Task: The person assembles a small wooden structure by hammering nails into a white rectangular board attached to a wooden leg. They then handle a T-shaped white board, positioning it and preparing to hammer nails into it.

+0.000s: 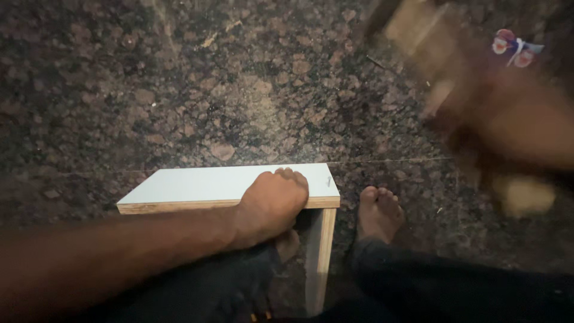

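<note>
One white-topped board (197,184), raw ply edge | left hand (272,203) fingers clamped on it | right hand (508,119) blurred, fingers unclear

Speckled brown-and-black granite floor (179,90), polished, with a thin joint line across the middle; small red, white and blue scrap (515,48) lying at the upper right corner; bare foot (378,212) resting flat on the floor; dark trouser leg (454,287) below it

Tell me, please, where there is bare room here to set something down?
The white board's left part, beyond the left hand, is bare. So is the granite floor behind the board. It is crowded near the nail, the bare foot and the blurred right hand.
</note>
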